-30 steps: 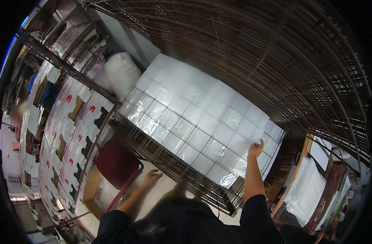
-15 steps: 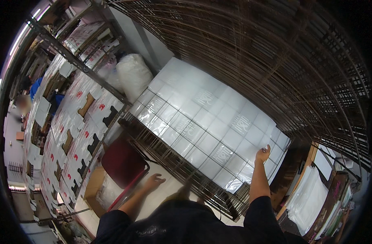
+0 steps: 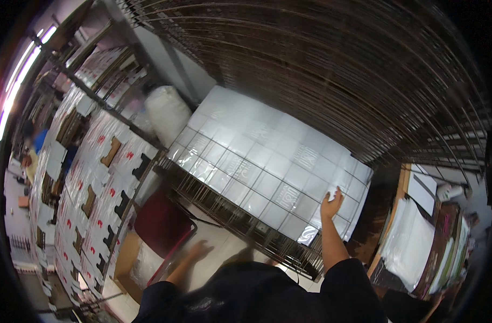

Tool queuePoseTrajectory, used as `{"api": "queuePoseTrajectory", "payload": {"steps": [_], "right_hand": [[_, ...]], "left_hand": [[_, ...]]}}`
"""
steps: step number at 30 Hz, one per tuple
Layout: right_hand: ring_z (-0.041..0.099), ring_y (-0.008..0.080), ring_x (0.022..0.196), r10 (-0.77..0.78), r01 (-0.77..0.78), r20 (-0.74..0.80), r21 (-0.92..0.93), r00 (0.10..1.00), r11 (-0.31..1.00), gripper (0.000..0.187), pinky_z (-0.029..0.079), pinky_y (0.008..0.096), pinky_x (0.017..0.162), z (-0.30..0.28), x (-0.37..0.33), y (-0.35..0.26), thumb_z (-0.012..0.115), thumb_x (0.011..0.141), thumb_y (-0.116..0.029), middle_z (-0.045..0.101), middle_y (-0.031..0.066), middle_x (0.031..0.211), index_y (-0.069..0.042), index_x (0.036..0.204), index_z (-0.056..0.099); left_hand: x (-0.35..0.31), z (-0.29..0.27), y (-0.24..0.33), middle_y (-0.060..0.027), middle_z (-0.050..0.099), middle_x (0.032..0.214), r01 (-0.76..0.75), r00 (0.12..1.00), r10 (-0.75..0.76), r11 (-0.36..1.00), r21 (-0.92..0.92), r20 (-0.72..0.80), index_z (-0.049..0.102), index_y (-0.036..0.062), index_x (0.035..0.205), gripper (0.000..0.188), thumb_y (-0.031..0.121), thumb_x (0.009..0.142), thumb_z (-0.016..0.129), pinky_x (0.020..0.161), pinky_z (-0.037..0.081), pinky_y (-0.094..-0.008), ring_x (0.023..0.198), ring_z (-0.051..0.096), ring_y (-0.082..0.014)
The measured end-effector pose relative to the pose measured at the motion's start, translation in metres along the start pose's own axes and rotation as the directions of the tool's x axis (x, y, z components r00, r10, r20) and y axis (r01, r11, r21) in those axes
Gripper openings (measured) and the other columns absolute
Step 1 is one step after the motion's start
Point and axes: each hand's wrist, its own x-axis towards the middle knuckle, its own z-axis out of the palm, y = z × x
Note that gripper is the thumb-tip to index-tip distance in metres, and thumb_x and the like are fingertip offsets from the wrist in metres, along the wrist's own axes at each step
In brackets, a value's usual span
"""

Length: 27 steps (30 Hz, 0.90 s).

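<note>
Translucent sheet (image 3: 257, 185) with white printed marks lies flat on a wire rack (image 3: 219, 207), its grid lines visible through the film; clock positions are read from the right hand, with 12 o'clock at the top of the view. Right hand (image 3: 332, 203): positioned over the sheet's lower right part, fingers spread and slightly bent; whether they touch the film or pinch any of it cannot be determined. Bulk of the sheet: toward 10 o'clock. Left hand (image 3: 200, 251): between 8 and 9 o'clock, blurred, loosely open with nothing visible in it, apart from the rack and above the pale floor (image 3: 213, 242). Raised wire shelves (image 3: 332, 70) occupy 12 o'clock. A pile of plastic sheets (image 3: 410, 242) sits at 4 o'clock. Toward 9 o'clock stands a dark red chair (image 3: 160, 223), with red-marked white stacks (image 3: 92, 183) farther out. A bulky white bag (image 3: 168, 116) rests at 10 o'clock, beyond the sheet's far left end.
</note>
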Motion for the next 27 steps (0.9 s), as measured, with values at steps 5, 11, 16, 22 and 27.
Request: {"api": "queuePoseTrajectory", "payload": {"steps": [5,11,16,22,27], "right_hand": [[0.055,0.0218,0.068,0.069,-0.120,0.248,0.196,0.966,0.973,0.045,0.045,0.0331,0.066,-0.065,-0.067,0.028,0.057,0.076,-0.006,0.057,0.0103,0.074,-0.008,0.120,0.047],[0.059,0.0209,0.065,0.155,-0.210,0.239,0.226,0.959,0.951,0.030,0.046,0.0324,0.063,-0.160,-0.131,0.088,0.055,0.078,-0.009,0.060,0.0114,0.072,-0.006,0.108,0.056],[0.060,0.0197,0.066,0.256,-0.272,0.125,0.138,0.959,0.952,0.022,0.046,0.0308,0.062,-0.231,-0.134,0.107,0.055,0.078,-0.008,0.063,0.0130,0.080,-0.004,0.100,0.058],[0.053,0.0101,0.060,0.565,-0.383,-0.189,0.563,0.803,0.733,0.017,0.044,0.0248,0.055,-0.292,-0.122,0.180,0.056,0.080,-0.006,0.056,0.0043,0.071,-0.004,0.097,0.057],[0.051,0.0116,0.057,0.884,-0.323,-0.167,0.888,0.436,0.327,0.024,0.041,0.0246,0.051,-0.358,-0.090,0.210,0.058,0.082,-0.018,0.055,0.0008,0.071,-0.008,0.103,0.054]], "left_hand": [[0.010,0.018,-0.017,-0.0110,0.064,0.096,-0.015,0.996,0.027,0.989,0.144,-0.080,0.050,0.0080,0.118,0.064,0.047,0.071,0.066,0.086,0.043,-0.0367,0.094,0.059,-0.0256],[-0.009,0.032,0.022,-0.0135,0.063,0.097,-0.059,0.998,0.062,0.993,0.102,-0.024,0.050,0.0061,0.118,0.062,0.044,0.072,0.066,0.081,0.046,-0.0368,0.091,0.060,-0.0254],[0.067,0.076,-0.032,-0.0174,0.062,0.096,-0.442,0.889,0.455,0.880,0.172,-0.043,0.051,0.0025,0.115,0.058,0.040,0.074,0.065,0.072,0.048,-0.0358,0.084,0.061,-0.0269],[0.054,0.078,0.018,-0.0157,0.062,0.090,-0.681,0.709,0.697,0.638,0.358,0.107,0.052,0.0024,0.113,0.053,0.037,0.075,0.064,0.067,0.048,-0.0338,0.076,0.060,-0.0225],[0.041,0.078,0.057,-0.0129,0.061,0.094,-0.617,0.786,0.579,0.716,0.328,0.216,0.054,0.0071,0.111,0.040,0.031,0.079,0.058,0.075,0.045,-0.0342,0.085,0.057,-0.0227]]}}
